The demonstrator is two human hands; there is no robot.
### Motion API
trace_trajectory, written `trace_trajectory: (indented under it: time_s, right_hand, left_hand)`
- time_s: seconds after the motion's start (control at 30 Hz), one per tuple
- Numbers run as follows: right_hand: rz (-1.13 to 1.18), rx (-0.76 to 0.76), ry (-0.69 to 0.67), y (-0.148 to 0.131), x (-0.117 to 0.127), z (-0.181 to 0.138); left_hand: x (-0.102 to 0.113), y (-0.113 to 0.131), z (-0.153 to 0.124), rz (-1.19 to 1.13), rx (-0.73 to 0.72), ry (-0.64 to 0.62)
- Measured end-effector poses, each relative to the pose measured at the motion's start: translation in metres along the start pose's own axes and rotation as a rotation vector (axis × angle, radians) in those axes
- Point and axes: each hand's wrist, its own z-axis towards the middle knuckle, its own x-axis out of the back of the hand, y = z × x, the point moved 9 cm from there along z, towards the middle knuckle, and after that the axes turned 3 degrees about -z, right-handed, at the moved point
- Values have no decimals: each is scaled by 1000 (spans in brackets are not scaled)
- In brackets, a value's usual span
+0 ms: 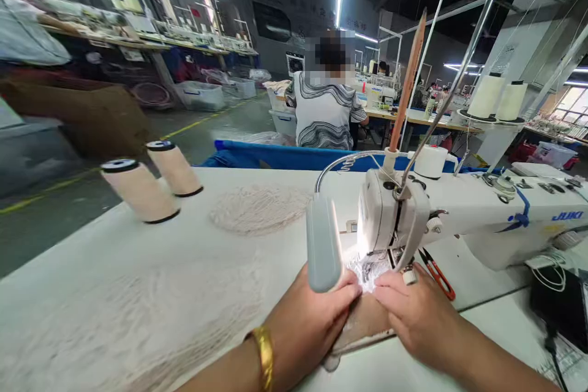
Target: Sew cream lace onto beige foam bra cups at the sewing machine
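Note:
A white sewing machine [390,214] stands at the right, its head over a brightly lit, beige fabric piece [367,317]. From the left, my left hand [315,312] has its thumb and fingers closed on the fabric, just short of the needle area. My right hand [416,312] pinches the other side close to the presser foot, a small pale band round one finger. Glare hides details under the needle. A grey lamp [323,245] on a bendy neck partly covers my left fingers. Red-handled thread snips [438,275] lie behind my right hand.
Two peach thread cones [140,192] stand at the table's left, near lace-like fabric piles [261,208]. A brown pointed stick [408,82] and a metal rod rise above the machine head. A black device [560,306] lies at right. Ahead, a person [326,107] sits facing away.

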Motion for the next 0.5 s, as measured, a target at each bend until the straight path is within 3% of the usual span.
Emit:
trace_trajectory:
  time_s: [0.23, 0.5]
  right_hand:
    - [-28, 13, 44, -3, 8, 1]
    - [-36, -75, 73, 6, 12, 10]
  left_hand:
    - [-3, -2, -1, 24, 17, 34]
    - [-22, -25, -12, 7, 96, 2]
